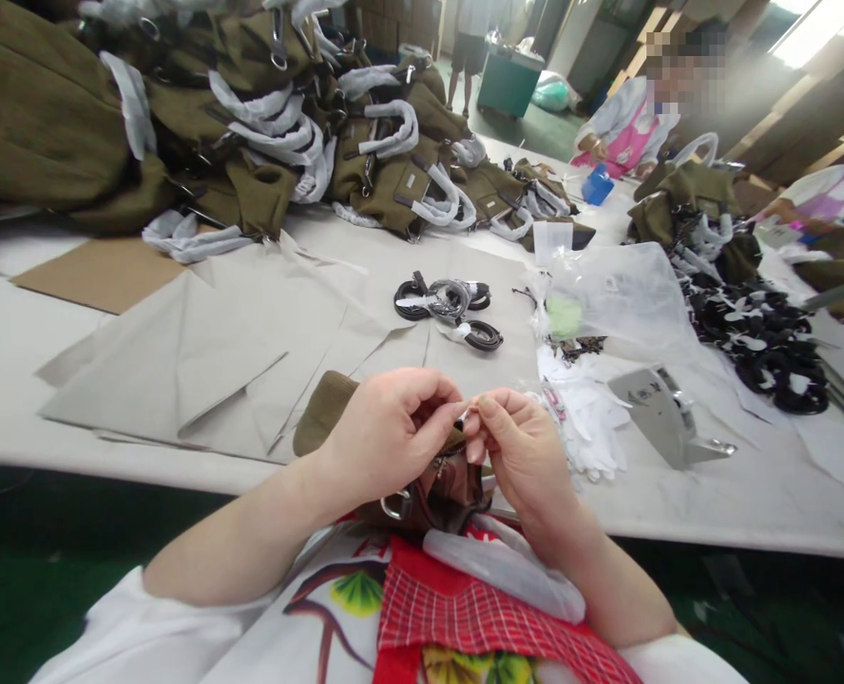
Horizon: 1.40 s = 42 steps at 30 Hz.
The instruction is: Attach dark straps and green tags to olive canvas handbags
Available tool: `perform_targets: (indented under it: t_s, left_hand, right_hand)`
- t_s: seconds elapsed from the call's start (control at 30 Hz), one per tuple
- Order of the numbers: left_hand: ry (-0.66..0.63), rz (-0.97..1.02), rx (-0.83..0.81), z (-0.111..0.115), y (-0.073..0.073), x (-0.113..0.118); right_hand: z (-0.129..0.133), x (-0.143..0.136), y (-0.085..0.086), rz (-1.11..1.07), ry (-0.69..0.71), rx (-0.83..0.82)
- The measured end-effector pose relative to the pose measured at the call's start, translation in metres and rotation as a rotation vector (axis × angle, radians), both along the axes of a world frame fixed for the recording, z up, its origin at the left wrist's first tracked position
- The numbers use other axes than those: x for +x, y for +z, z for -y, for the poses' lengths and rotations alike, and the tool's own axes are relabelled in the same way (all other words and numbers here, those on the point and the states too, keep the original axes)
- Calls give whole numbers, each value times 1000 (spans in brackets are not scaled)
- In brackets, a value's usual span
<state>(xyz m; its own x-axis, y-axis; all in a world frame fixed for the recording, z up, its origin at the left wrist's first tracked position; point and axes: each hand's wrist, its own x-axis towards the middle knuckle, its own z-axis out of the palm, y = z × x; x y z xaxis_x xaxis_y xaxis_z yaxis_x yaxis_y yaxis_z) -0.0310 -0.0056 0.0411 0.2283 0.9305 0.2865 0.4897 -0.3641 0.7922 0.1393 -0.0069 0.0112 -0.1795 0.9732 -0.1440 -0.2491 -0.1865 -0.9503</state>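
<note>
Olive-brown bag (326,410) upper half open under both hands, at near edge of table (714,508)
Pinching w/ L hand (393,427) & R hand (528,456), thumbs to fingers, tips meeting over bag; grips closed, can't tell on what. Coiled blk straps (497,337) mid-table, bag heap (51,123) twd far L corner

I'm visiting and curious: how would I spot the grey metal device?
On the white table, start at the person's right hand. To its right lies a heap of white tags, and the grey device sits just beyond them. Unlike the tags and plastic bag nearby, it looks rigid, with dark markings.
</note>
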Motion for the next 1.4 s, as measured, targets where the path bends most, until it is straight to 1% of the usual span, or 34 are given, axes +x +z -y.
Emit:
perform_targets:
  t_s: [0.13, 0.23, 0.3, 0.4, 0.47, 0.6, 0.7, 0.8, 0.9, 0.97, 1.0, 1.03, 1.07, 1.13, 1.2, 1.27, 1.33, 1.4]
  left_hand:
    - [56, -100, 97, 4, -4, 5]
    - [78, -122, 176, 6, -8, 10]
    - [90, -88, 191, 7, -10, 12]
    - [96, 2, 155, 8, -11, 13]
    - [107, 31, 138, 8, -10, 12]
    - [134, -1, 81, 8, -7, 13]
    - [126, 0, 30, 4, -6, 12]
    - [144, 52, -57, -4, -8, 3]
    - [232, 232, -169, -14, -13, -15]
    - [311, 381, -207, -20, -18, -30]
    - [366, 439, -207, -24, -21, -38]
    - [426, 489, -200, -28, -24, -47]
    - [484, 531, -193, -32, -27, -56]
    - [581, 596, -177, -41, -35, -72]
    - [615, 633, -181, -48, -41, -84]
    - [600, 640, -183, -51, -44, -91]
    - [543, 640, -208, -49, -45, -94]
    - [481, 627, -246, -43, -43, -98]
  right_hand:
    - [4, -2, 2, 185, -62, 148]
    - [5, -6, 5, 235, -114, 217]
    - [6, -8, 7, 249, -135, 251]
    - [6, -9, 8, 265, -130, 274]
    - [7, -10, 8, 264, -119, 261]
    - [6, -12, 5, 259, -117, 218]
    - [6, -11, 6, 252, -93, 225]
    - [12, 4, 14, 251, -19, 277]
    - [21, 39, 20, 348, 81, 401]
    - [23, 69, 14, 461, 218, 439]
    - [24, 83, 8, 518, 272, 415]
    - [24, 97, 0, 570, 299, 362]
    - [24, 108, -9, 613, 296, 297]
    - [23, 124, -28, 667, 241, 203]
    - [22, 129, -42, 678, 220, 210]
    - [19, 125, -49, 666, 239, 287]
    - [14, 115, -50, 654, 250, 377]
    - [7, 102, -47, 679, 226, 456]
